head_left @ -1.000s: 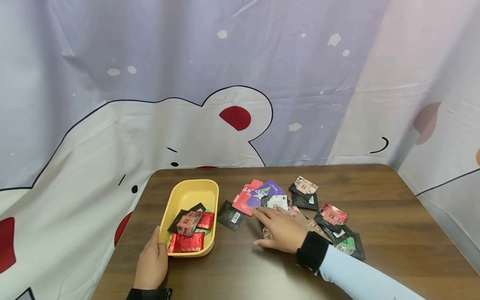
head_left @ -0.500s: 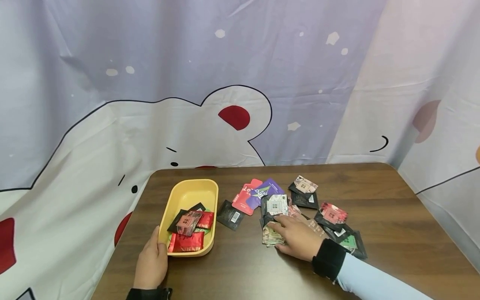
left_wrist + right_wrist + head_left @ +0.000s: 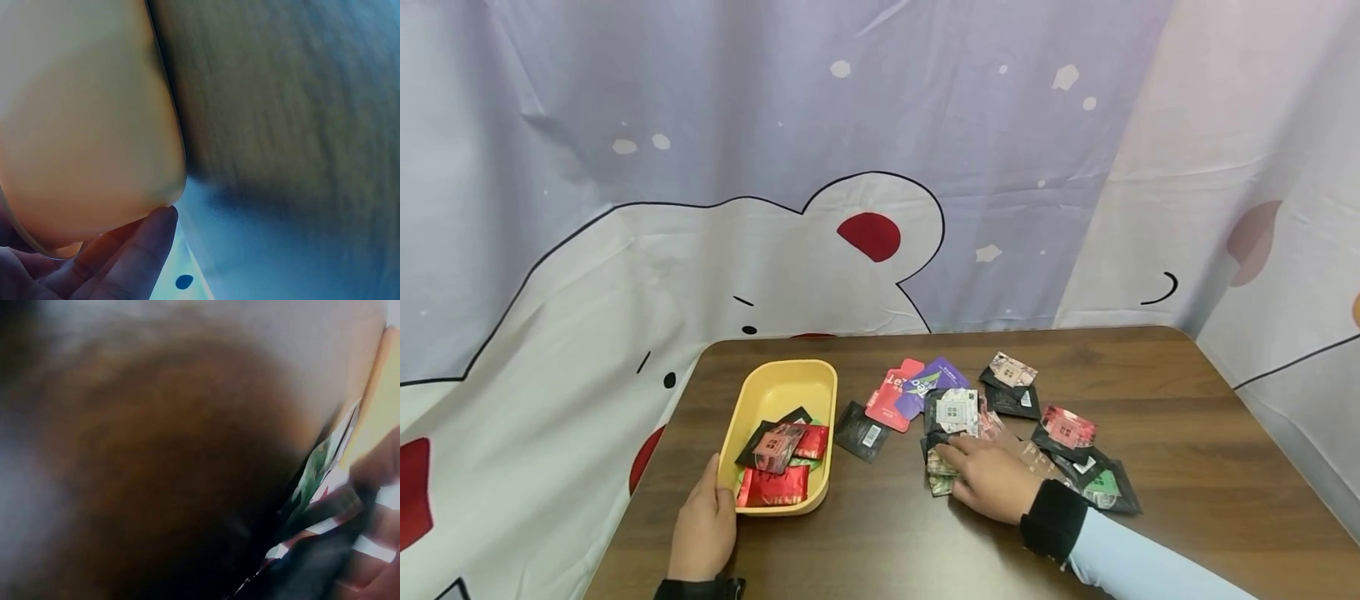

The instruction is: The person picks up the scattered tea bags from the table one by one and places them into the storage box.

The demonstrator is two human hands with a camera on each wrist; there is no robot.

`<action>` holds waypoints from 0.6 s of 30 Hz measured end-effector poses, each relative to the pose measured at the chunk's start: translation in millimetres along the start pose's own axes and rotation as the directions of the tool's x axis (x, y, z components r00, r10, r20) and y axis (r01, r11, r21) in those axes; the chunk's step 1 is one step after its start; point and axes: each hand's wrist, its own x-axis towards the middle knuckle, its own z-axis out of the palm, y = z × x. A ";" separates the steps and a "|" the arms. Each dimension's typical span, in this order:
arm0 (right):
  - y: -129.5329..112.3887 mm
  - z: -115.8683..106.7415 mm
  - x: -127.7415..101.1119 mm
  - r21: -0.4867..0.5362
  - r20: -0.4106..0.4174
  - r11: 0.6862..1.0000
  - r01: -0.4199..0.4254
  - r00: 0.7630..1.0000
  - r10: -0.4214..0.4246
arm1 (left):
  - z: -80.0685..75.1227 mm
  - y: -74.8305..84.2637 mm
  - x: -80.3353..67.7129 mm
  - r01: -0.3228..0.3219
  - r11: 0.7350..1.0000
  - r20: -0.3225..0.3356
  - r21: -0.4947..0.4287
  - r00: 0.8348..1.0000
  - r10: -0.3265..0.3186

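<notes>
My left hand grips the near left side of a yellow plastic basket; the left wrist view shows its fingertips against the basket's wall. Red and black sachets lie in the basket's near half. My right hand is low over a spread of flat sachets, its fingers bent at a dark sachet with a green patterned print. In the right wrist view, that dark sachet stands tilted by the fingers, partly blurred. A black sachet with a pale label lies just beyond the fingertips.
Between basket and right hand lie a black sachet, a pink card and a purple card. More sachets lie at the right, others farther back. A patterned curtain hangs behind the wooden table.
My right hand has drawn back toward the right and nearer, uncovering the pale-labelled sachet. The green patterned sachet under its fingers has shifted slightly. My left hand and the basket stay put.
</notes>
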 end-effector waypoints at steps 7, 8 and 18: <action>4.3 -5.6 12.7 0.086 -0.005 0.994 -0.070 0.998 0.070 | -0.6 0.4 0.0 -0.007 1.000 -0.011 0.004 1.000 0.007; 4.9 -7.9 14.4 0.092 -0.010 0.992 -0.082 0.996 0.083 | -0.6 0.4 0.2 -0.009 1.000 -0.012 0.005 1.000 0.009; 6.5 -17.3 23.2 0.107 -0.145 0.990 -0.091 0.984 0.106 | 1.3 -1.1 -0.3 0.008 1.000 -0.009 0.001 1.000 -0.008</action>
